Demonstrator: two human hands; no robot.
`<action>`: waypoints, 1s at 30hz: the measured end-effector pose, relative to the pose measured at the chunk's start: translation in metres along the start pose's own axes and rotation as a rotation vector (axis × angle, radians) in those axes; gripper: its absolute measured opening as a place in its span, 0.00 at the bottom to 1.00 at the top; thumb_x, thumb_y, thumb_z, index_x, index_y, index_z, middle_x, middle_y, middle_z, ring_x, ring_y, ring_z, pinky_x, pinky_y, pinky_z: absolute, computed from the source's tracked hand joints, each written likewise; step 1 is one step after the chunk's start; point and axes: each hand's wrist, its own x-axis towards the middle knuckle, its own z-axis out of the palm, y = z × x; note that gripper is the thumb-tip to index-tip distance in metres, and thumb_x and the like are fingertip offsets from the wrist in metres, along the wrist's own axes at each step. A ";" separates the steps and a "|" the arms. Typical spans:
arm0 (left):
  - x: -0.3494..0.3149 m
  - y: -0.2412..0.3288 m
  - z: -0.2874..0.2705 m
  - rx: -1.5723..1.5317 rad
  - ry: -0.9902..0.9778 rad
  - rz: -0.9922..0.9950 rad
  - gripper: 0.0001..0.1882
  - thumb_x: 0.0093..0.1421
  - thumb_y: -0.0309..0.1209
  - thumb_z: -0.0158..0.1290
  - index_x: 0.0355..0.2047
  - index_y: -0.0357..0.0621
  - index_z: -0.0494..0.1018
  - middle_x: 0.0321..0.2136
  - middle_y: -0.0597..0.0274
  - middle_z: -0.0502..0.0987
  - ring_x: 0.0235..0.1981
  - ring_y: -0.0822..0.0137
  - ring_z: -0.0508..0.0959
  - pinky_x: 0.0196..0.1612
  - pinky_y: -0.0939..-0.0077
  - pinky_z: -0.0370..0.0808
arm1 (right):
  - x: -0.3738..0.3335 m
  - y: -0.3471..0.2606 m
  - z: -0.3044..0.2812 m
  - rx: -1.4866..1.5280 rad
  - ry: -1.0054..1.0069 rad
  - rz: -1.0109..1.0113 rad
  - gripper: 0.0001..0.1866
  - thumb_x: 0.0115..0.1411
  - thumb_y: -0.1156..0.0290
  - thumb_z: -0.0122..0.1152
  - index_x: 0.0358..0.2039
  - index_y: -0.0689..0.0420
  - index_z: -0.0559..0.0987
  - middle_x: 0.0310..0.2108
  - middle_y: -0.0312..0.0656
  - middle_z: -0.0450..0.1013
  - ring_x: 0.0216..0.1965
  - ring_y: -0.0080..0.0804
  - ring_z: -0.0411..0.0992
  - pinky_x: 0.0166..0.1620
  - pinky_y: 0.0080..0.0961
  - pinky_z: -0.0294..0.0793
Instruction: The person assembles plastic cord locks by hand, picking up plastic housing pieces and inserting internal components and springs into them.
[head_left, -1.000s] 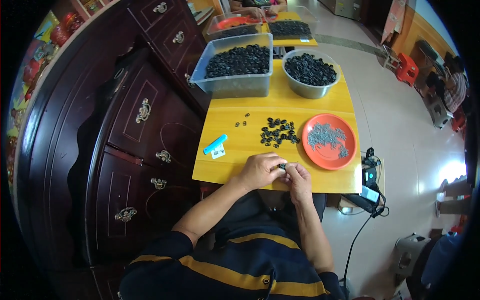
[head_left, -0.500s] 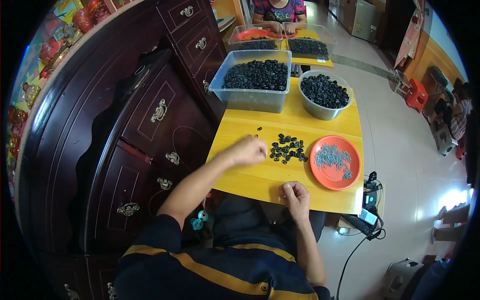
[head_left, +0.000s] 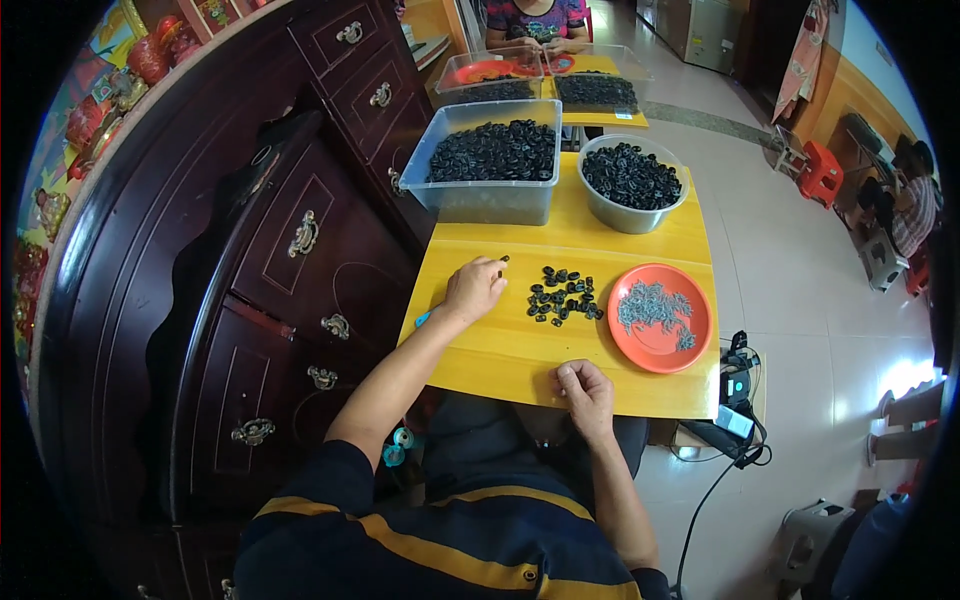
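My left hand (head_left: pixel 474 289) is over the left part of the yellow table (head_left: pixel 480 360), fingers bent together. Its fingertips close on a small black oval piece, mostly covered by the fingers. Just beyond them lies another small black piece (head_left: pixel 505 258). To the right, several black oval pieces (head_left: pixel 565 297) are spread in a loose cluster. My right hand (head_left: pixel 585 392) rests at the table's near edge, thumb pressed to curled fingers; whatever it holds is hidden. An orange-red plate (head_left: pixel 702 343) with many small grey pieces (head_left: pixel 652 306) sits to the right of the cluster.
A clear rectangular bin (head_left: pixel 480 207) and a round tub (head_left: pixel 628 219), both full of black pieces, stand at the table's far side. Dark wooden drawers (head_left: pixel 270 330) border the left. Across, another person (head_left: pixel 537 25) works at a second table. Cables (head_left: pixel 745 455) hang at the right.
My left hand has moved slightly away from the cluster, its fingertips now at the loose black pieces on the left. The view has shifted a little. My right hand keeps its place.
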 end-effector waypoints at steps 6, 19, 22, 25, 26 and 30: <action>-0.003 -0.007 0.021 0.094 0.060 0.047 0.12 0.56 0.28 0.55 0.41 0.40 0.77 0.36 0.50 0.78 0.38 0.49 0.79 0.41 0.57 0.76 | 0.001 0.007 -0.003 -0.016 -0.002 -0.024 0.10 0.66 0.70 0.56 0.32 0.63 0.78 0.27 0.35 0.75 0.26 0.18 0.68 0.34 0.18 0.71; 0.000 -0.023 0.025 0.056 0.174 0.100 0.07 0.53 0.26 0.56 0.33 0.41 0.76 0.27 0.51 0.77 0.32 0.51 0.79 0.37 0.58 0.75 | 0.005 0.004 -0.001 -0.011 -0.010 -0.020 0.09 0.66 0.70 0.56 0.32 0.63 0.78 0.26 0.35 0.75 0.26 0.18 0.69 0.33 0.17 0.70; -0.003 -0.011 0.024 0.040 0.088 -0.023 0.04 0.53 0.28 0.56 0.30 0.42 0.74 0.28 0.52 0.77 0.33 0.51 0.78 0.37 0.57 0.75 | 0.004 0.012 -0.005 -0.026 -0.017 -0.048 0.09 0.66 0.71 0.56 0.32 0.63 0.78 0.26 0.36 0.75 0.26 0.19 0.69 0.33 0.17 0.70; -0.005 -0.003 0.019 0.056 -0.011 -0.100 0.05 0.54 0.29 0.56 0.28 0.42 0.73 0.29 0.53 0.77 0.33 0.51 0.78 0.37 0.57 0.74 | 0.003 0.015 -0.005 -0.016 -0.010 -0.041 0.10 0.65 0.69 0.57 0.32 0.63 0.78 0.25 0.32 0.74 0.26 0.17 0.70 0.33 0.17 0.70; -0.006 -0.003 0.017 0.060 0.009 -0.101 0.05 0.54 0.29 0.56 0.28 0.42 0.73 0.29 0.53 0.77 0.33 0.51 0.78 0.37 0.57 0.74 | 0.003 0.014 -0.004 0.005 -0.009 -0.041 0.09 0.65 0.70 0.57 0.32 0.63 0.78 0.25 0.33 0.74 0.27 0.18 0.70 0.33 0.17 0.70; -0.020 0.000 0.018 0.038 0.038 -0.038 0.05 0.54 0.28 0.56 0.27 0.41 0.72 0.27 0.54 0.77 0.32 0.53 0.79 0.36 0.58 0.74 | 0.001 0.011 -0.001 0.009 0.001 -0.038 0.09 0.65 0.71 0.57 0.31 0.64 0.78 0.25 0.33 0.74 0.27 0.19 0.70 0.33 0.18 0.70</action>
